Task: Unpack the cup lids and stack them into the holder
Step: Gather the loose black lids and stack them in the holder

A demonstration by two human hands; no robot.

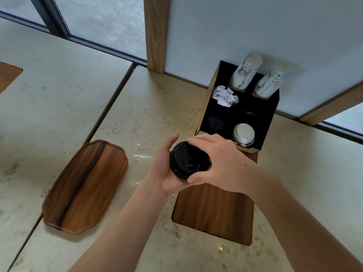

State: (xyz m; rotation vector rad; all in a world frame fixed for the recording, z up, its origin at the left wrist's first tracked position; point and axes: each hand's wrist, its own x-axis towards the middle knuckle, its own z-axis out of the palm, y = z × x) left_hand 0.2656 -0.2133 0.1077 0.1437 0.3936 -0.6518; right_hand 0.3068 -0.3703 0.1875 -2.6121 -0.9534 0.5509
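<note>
A stack of black cup lids (186, 160) is held above the counter, just in front of the black holder (270, 122). My left hand (167, 173) cups the stack from below and the left. My right hand (218, 160) grips its top lid, fingers curled over the rim. The holder's front right slot has a stack of white lids (243, 133). Its front left slot looks dark, with black lids (215, 122) faintly visible. Two stacks of printed paper cups (245, 71) stand in the back slots.
Crumpled white paper (225, 96) lies in the holder's middle left slot. A wooden tray (84, 187) lies on the marble counter (59, 99) to the left. A wooden inlay panel (214, 211) sits under my hands. A wall and wooden post (157, 32) stand behind.
</note>
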